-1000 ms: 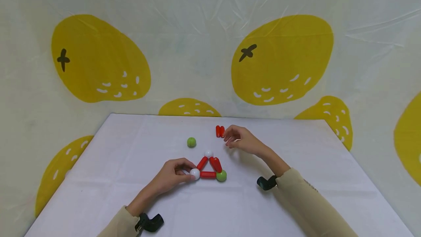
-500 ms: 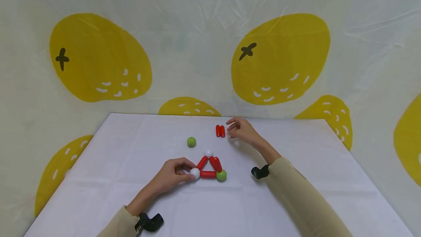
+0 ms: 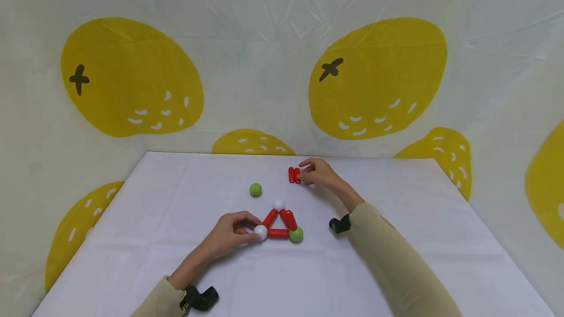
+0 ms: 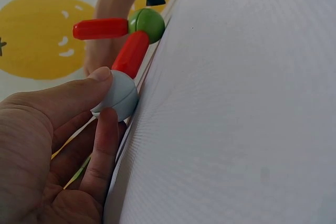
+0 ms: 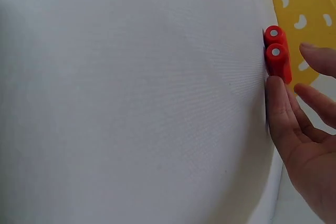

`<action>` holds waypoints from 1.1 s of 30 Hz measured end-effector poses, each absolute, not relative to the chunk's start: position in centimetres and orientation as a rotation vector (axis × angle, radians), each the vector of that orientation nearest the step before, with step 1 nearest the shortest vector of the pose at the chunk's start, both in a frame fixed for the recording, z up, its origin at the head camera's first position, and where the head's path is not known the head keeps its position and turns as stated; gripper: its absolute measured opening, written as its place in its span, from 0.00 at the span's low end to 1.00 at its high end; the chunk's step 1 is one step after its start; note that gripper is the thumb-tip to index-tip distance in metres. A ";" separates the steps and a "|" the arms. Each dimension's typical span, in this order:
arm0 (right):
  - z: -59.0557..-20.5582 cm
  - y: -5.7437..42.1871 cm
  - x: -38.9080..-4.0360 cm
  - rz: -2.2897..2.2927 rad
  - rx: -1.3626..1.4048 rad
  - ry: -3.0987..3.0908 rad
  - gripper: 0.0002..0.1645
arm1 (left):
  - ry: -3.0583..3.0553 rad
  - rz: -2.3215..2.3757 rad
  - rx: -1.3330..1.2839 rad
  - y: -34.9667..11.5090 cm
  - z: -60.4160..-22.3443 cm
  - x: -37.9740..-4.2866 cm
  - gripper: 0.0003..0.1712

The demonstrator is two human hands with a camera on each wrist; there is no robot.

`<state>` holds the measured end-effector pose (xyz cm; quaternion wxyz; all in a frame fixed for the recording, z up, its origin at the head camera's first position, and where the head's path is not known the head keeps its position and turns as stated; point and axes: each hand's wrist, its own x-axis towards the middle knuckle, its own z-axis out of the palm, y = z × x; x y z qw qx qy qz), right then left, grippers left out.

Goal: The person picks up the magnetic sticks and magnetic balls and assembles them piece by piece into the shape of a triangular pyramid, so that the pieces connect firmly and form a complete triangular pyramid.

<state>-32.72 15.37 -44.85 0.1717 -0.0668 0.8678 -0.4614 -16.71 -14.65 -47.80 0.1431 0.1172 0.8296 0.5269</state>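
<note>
My left hand point(image 3: 231, 231) pinches a white ball point(image 3: 260, 232), thumb on one side and fingers on the other. That ball is a corner of a triangle of red rods point(image 3: 278, 234); a green ball point(image 3: 296, 234) and a second white ball point(image 3: 278, 204) form its other corners. From the green ball another red rod point(image 4: 100, 29) stands up off the table. At the back, my right hand point(image 3: 320, 174) is beside two loose red rods point(image 5: 278, 61) lying side by side. Its thumb point(image 5: 276, 90) is right at the nearer rod's end, and the other fingers are spread above.
A loose green ball point(image 3: 255, 190) lies behind the triangle, left of the loose rods. The white-covered table point(image 3: 189, 175) ends at a back edge just beyond them, against a hanging cloth point(image 3: 260, 62) with yellow fruit prints.
My right hand first moved back and away from the two loose rods, then came left up to them. The left hand has stayed on the white ball.
</note>
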 end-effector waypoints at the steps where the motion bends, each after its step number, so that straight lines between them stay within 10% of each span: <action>1: -44.9 15.2 -32.8 -1.300 -0.182 2.468 0.27 | 2.391 1.523 0.339 -14.7 -47.8 -16.7 0.17; 33: -45.4 15.3 -32.8 -1.360 -0.169 2.421 0.25 | 2.383 1.538 0.348 -14.5 -47.6 -16.6 0.18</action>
